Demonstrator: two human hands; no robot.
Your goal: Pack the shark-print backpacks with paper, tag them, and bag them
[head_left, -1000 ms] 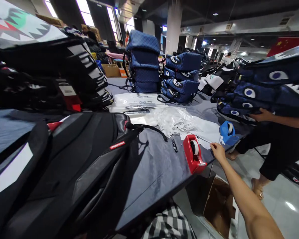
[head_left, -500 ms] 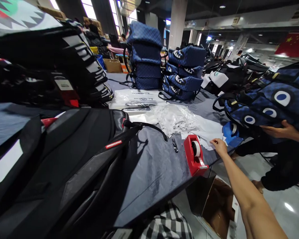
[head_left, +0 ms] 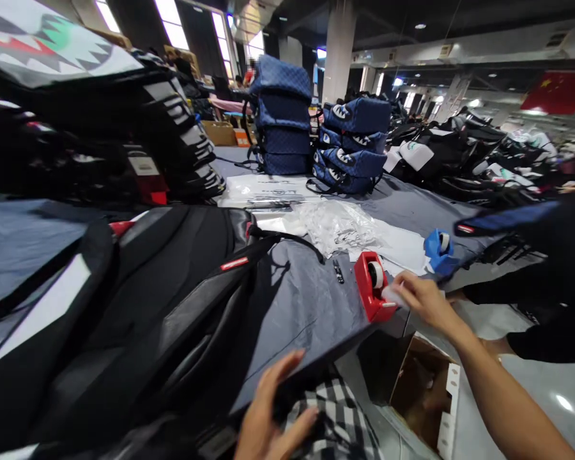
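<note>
Pinching with thumb and bent fingertips of the right hand [head_left: 426, 300], closed on a small, thin white slip [head_left: 393, 296], too blurred to tell of what material. Reaching in from the near right, with forearm slanting far and left and with knuckles uppermost. Poised just beside the near end of a red plastic tape dispenser [head_left: 372, 306]; cannot tell about contact between slip and dispenser. Spread wide at the near edge, with thumb and fingers of the left hand [head_left: 268, 415] well parted and seen gripping nothing. Raised before a black-and-white checked cloth [head_left: 340, 409], to the right of a large black backpack [head_left: 124, 306] on a grey cloth-covered table [head_left: 306, 319].

Since half a second ago, brought over to the red dispenser from beside the white flat sheets [head_left: 402, 246]: right hand. Newly in view: left hand. Gone from the far right: stacked blue bags with round eyes, with a low, blurred blue shape [head_left: 512, 217] now near a co-worker in dark clothing [head_left: 560, 319].

Farther out, left of the red dispenser, small black snips [head_left: 338, 271]; beyond, crumpled clear plastic [head_left: 335, 223]; to the right, a blue tape dispenser [head_left: 438, 252].
</note>
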